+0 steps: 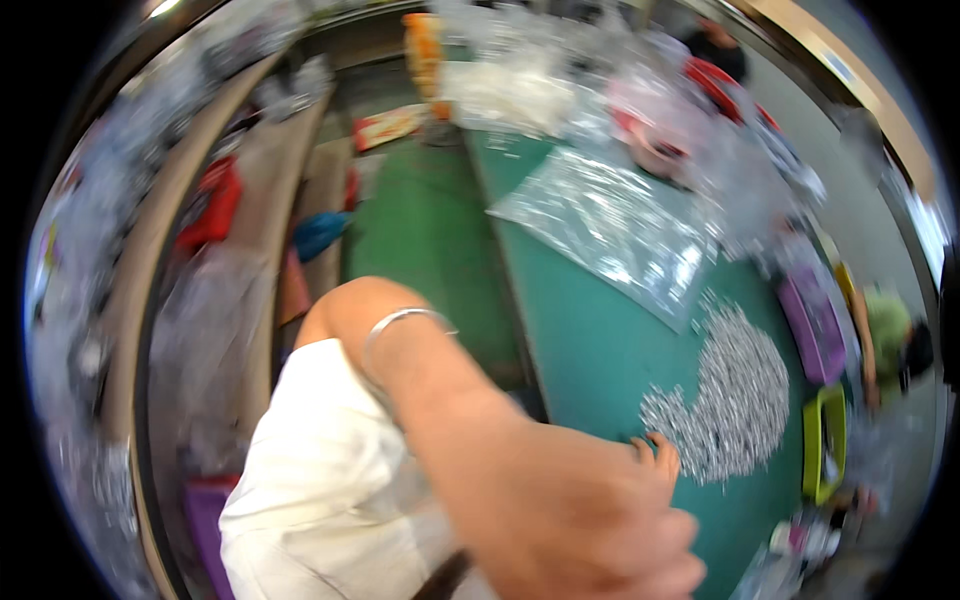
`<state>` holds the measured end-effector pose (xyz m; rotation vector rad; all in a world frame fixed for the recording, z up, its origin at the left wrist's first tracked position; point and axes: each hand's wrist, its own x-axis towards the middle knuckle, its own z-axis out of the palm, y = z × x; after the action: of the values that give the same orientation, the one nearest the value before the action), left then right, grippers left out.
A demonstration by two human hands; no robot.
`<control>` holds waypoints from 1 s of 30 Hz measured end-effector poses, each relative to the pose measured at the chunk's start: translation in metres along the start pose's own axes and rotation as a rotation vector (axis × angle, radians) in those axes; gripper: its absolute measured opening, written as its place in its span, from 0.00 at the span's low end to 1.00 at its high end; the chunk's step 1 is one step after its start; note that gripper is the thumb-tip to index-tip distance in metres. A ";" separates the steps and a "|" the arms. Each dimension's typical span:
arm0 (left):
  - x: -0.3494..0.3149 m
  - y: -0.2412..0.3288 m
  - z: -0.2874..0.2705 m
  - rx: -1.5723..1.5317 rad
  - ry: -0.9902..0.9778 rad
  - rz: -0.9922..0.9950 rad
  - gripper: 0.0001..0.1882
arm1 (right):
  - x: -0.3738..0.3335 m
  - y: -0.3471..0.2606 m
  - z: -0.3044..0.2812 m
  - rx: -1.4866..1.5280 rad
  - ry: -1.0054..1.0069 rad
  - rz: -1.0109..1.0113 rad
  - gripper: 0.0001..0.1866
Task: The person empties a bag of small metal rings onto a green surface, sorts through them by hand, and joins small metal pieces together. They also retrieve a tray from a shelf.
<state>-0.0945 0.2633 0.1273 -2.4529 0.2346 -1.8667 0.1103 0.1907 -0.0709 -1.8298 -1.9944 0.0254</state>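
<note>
My left hand (590,510) is large and blurred in the lower middle, with a silver bangle (400,318) on its arm. Its fingers look curled in, and whatever they may hold is hidden. Just past it, a few fingertips of what seems to be my right hand (662,457) show at the near left edge of a pile of small silvery metal pieces (745,390). The rest of that hand is covered by the left one. The pile lies spread on the green tabletop (590,350). Beyond it, a clear plastic bag (610,225) rests flat.
Along the right edge stand a purple basket (812,325) and a yellow-green basket (824,445). Clear plastic bags (520,95) are heaped at the far end near a pink container (655,150). A co-worker in green (885,325) is across the table. Wooden shelves (185,235) run along the left.
</note>
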 end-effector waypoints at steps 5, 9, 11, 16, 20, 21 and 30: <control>-0.002 0.029 -0.069 0.477 -0.281 0.122 0.20 | 0.048 -0.056 0.002 0.133 -0.151 -0.277 0.12; 0.009 0.071 -0.141 0.810 -0.737 -0.288 0.16 | 0.075 -0.093 0.015 0.216 -0.202 -0.480 0.12; 0.005 0.081 -0.168 0.959 -0.797 -0.519 0.12 | 0.085 -0.100 0.042 0.221 -0.152 -0.680 0.13; -0.117 0.067 -0.239 0.758 -0.305 -1.067 0.08 | 0.106 -0.149 0.075 0.272 -0.340 -0.887 0.14; -0.267 0.106 -0.252 0.465 0.585 -1.672 0.09 | 0.112 -0.169 0.107 0.203 -0.547 -1.033 0.14; -0.296 0.119 -0.242 0.639 0.737 -1.707 0.10 | 0.115 -0.164 0.119 0.202 -0.570 -1.051 0.15; -0.344 0.249 -0.211 0.926 2.283 -0.923 0.24 | 0.138 -0.114 0.196 0.095 -0.773 -0.969 0.12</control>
<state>-0.4090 0.0799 -0.1766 0.9047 -1.3580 -2.6660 -0.0657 0.3609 -0.1739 -0.6408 -3.1262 0.5877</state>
